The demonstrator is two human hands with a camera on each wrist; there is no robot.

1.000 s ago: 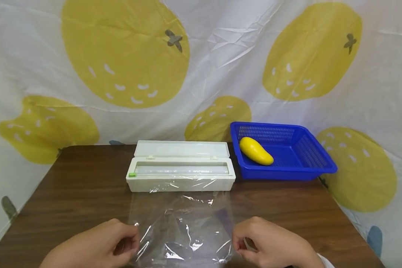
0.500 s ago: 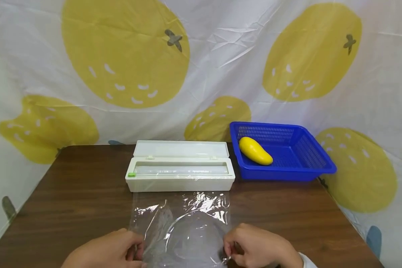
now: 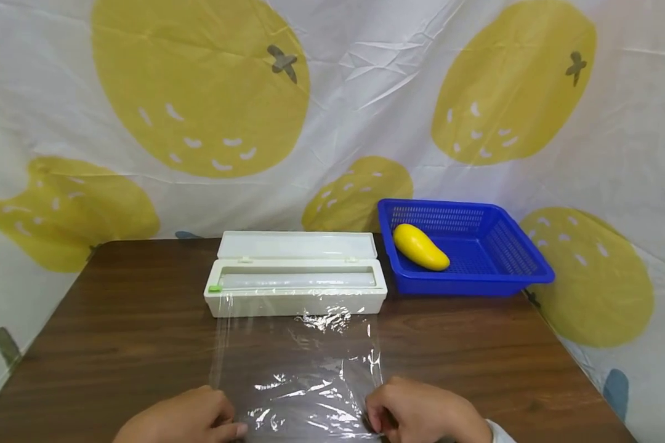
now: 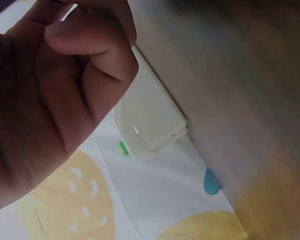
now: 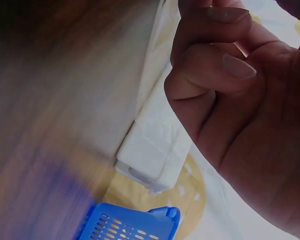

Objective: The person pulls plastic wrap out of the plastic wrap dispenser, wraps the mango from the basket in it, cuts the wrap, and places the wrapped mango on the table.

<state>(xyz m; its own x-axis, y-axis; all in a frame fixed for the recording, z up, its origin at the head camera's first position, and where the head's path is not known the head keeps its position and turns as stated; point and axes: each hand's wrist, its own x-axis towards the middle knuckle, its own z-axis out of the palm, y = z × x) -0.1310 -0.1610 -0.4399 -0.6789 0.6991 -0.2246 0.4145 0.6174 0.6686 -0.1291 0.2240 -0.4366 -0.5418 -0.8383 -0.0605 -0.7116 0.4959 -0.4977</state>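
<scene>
A sheet of clear cling film (image 3: 305,375) stretches from the white dispenser box (image 3: 296,304) toward the front of the table. My left hand (image 3: 185,415) pinches its near left corner between thumb and curled fingers. At the near right corner my right hand (image 3: 423,409) pinches the film in the same way. The box's lid (image 3: 297,245) stands raised at the back, and the film roll (image 3: 299,280) shows inside. A green slider (image 3: 215,288) sits at the left end of its front rim. The film's near edge runs low in the head view, partly out of frame.
To the right of the box stands a blue basket (image 3: 471,286) with a yellow mango (image 3: 421,247) lying in its left side. Brown wooden tabletop (image 3: 116,326) surrounds the box. Behind hangs a white curtain (image 3: 343,111) with yellow fruit prints.
Both hands have come closer together and slightly lower in view, holding the film. The film bulged half a second ago and now lies flatter, with shifted creases. Box and basket remain in place.
</scene>
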